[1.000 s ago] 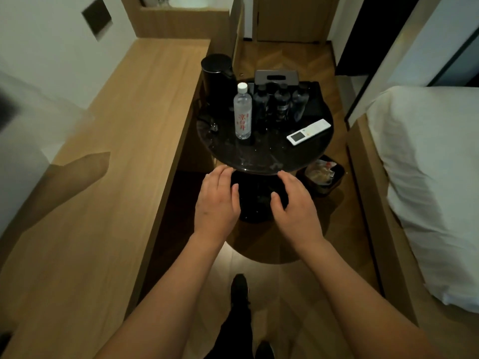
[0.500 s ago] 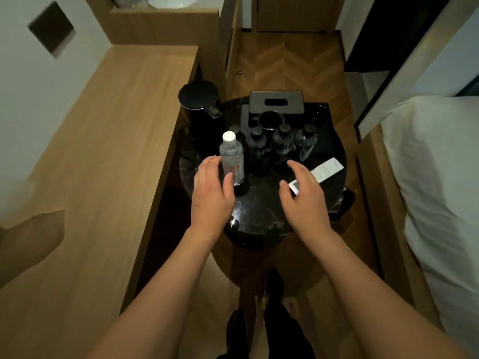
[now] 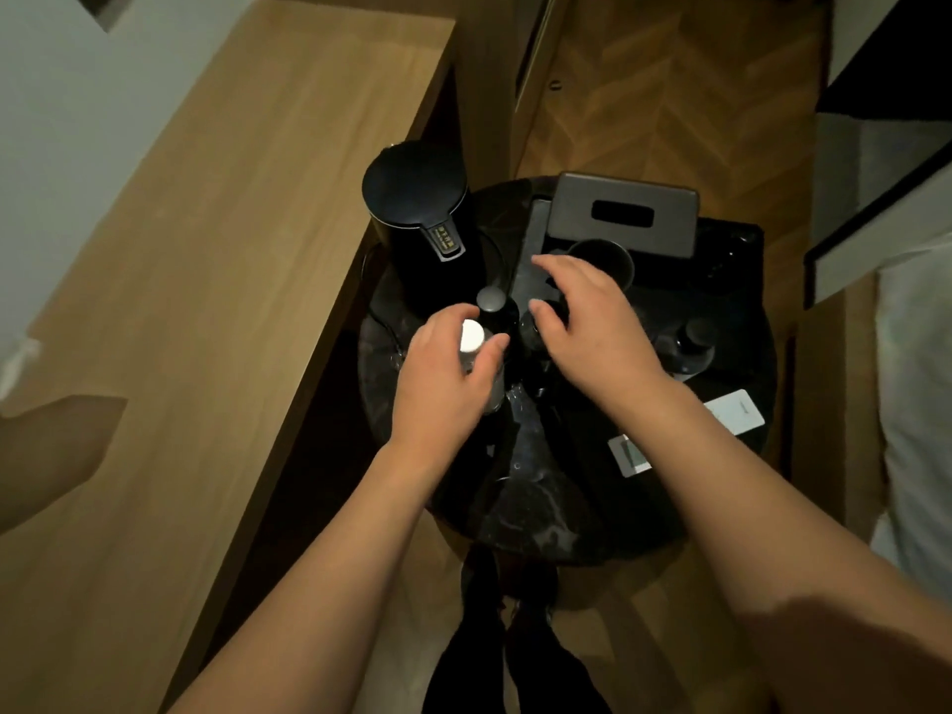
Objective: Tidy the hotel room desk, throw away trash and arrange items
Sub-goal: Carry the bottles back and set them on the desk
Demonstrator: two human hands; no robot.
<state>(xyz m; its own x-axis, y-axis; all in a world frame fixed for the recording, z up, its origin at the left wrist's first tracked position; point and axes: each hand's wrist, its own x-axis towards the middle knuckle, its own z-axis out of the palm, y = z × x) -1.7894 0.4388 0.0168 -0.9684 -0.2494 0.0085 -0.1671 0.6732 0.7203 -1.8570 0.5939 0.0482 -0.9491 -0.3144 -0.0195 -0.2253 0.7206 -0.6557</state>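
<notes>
We see the clear water bottle (image 3: 476,353) with its white cap standing upright on the round black marble table (image 3: 541,507), just in front of the black kettle (image 3: 420,224). Our left hand (image 3: 443,378) curls around the bottle's neck, thumb on one side and fingers on the other, gripping it. Our right hand (image 3: 592,332) reaches over the dark-capped bottles (image 3: 492,301) to the right of the kettle, fingers loosely bent and spread; we cannot tell whether they hold anything. Another dark-capped bottle (image 3: 693,342) stands further right. Behind the hand sit a dark cup (image 3: 605,257) and a grey tissue box (image 3: 623,213). The white remote control (image 3: 731,412) lies near the table's right edge, partly hidden by our forearm. The wooden desk (image 3: 206,301) runs left of the kettle
</notes>
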